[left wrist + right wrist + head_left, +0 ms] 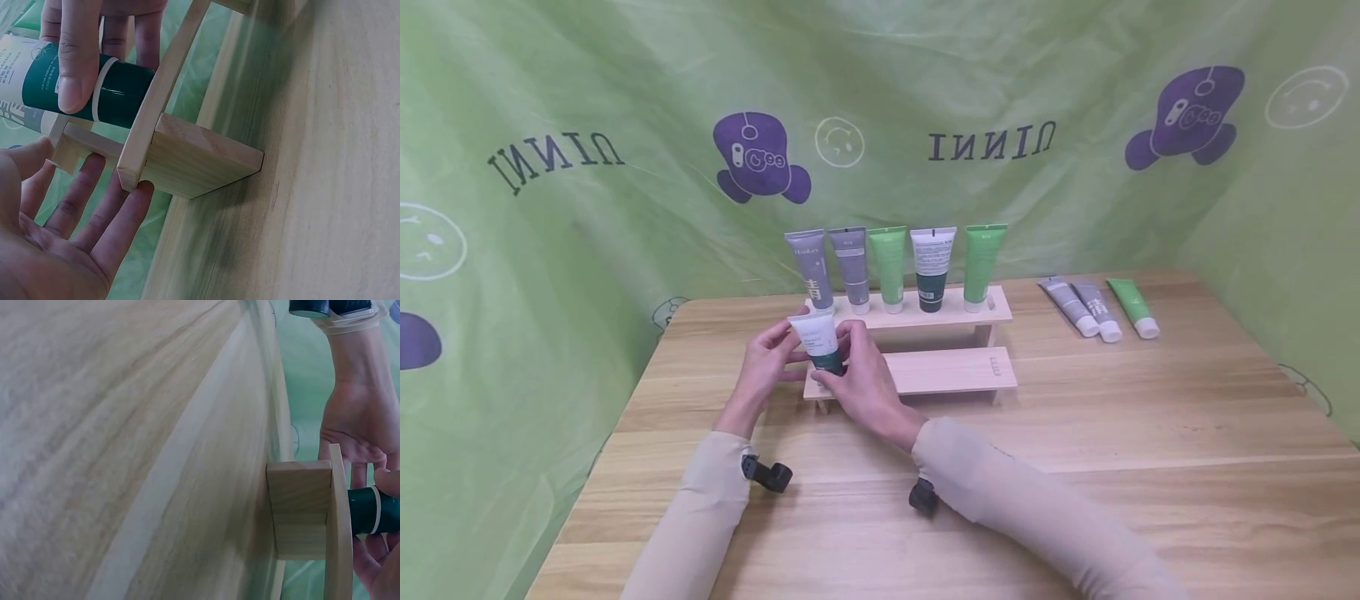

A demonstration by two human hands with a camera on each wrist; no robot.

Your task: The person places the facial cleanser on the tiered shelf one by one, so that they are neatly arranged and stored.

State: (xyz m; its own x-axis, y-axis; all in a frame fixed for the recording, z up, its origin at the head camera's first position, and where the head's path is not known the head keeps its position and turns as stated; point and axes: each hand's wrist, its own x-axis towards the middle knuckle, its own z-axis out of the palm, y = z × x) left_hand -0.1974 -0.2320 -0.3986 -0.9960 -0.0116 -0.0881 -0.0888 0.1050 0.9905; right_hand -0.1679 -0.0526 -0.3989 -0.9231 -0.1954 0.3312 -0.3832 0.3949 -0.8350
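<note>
A small white and dark green squeeze tube (pixel 818 335) stands cap down at the left end of the wooden rack's lower step (pixel 947 372). My right hand (pixel 868 382) grips it low around the green part, thumb on the near side. Beside its left side is my left hand (pixel 763 364). In the left wrist view, the left fingers (pixel 128 219) are spread and reach the end of the step, with the green cap (pixel 125 94) right at the board. The right wrist view shows the cap (pixel 364 511) at the board too.
Grey, green and white-green tubes stand in a row on the upper step (pixel 951 310). At the right of the table (pixel 1112 467) lie two grey tubes (pixel 1070 307) and a green tube (pixel 1133 308). A green printed curtain (pixel 880 75) hangs behind.
</note>
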